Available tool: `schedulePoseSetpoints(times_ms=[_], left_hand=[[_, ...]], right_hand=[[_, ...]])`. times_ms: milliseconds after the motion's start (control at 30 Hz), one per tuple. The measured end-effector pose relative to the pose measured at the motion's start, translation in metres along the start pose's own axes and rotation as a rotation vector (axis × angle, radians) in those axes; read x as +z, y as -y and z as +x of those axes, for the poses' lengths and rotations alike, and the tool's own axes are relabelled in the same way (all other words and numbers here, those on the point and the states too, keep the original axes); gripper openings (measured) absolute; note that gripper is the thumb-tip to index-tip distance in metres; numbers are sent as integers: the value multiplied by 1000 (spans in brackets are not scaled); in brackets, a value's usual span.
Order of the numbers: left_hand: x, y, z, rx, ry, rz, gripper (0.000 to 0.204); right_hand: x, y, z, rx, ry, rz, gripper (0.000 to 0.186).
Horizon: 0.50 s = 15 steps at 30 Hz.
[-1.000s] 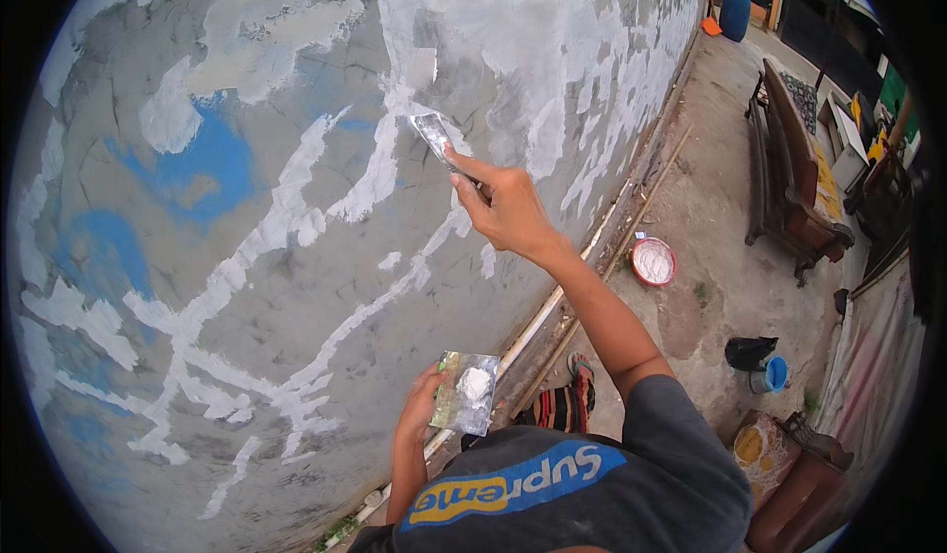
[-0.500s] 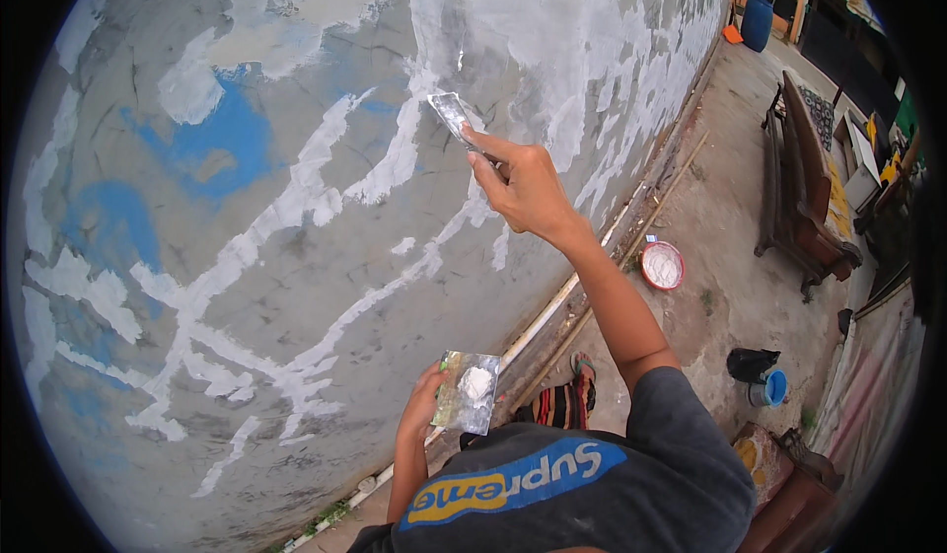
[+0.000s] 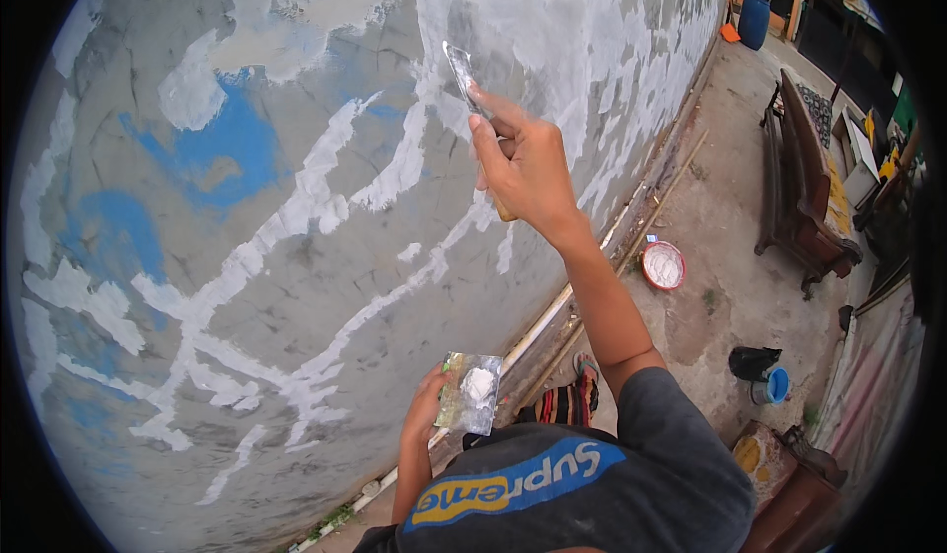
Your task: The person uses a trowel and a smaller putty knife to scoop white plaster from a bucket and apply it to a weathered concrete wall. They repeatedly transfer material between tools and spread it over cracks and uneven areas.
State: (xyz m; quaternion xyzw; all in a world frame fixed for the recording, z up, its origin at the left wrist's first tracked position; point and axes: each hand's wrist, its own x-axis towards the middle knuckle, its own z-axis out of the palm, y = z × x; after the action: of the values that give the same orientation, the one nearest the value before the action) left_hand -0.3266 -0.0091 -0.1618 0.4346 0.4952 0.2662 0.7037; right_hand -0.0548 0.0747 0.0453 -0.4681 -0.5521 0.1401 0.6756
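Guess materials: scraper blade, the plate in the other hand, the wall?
Scraper blade: thin, grey, shiny, likely metal. Plate in the left hand: flat, reflective sheet, probably metal, carrying a white putty blob. Wall: rough grey plaster or cement, cracked, with worn blue paint and white filler streaks.

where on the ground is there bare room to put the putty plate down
Bare concrete lies between the round white-filled bowl and the wooden bench, and further along the wall toward the blue barrel. It is crowded at the wall's foot, where a pipe runs, and around the black bag and small blue bucket.
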Motion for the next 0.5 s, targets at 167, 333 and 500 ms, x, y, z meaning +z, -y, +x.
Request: schedulePoseSetpoints(times_ms=[167,333,500], left_hand=[[-5,-1,1,21,-17,5,40],[-8,1,6,-21,92,-21,40],[-1,2,8,-28,58,-22,39]], right_hand=[[56,-28,14,-297,-166,-138,40],[49,-33,-29,-142,13,-140,40],[-2,3,-16,-27,112,-119,39]])
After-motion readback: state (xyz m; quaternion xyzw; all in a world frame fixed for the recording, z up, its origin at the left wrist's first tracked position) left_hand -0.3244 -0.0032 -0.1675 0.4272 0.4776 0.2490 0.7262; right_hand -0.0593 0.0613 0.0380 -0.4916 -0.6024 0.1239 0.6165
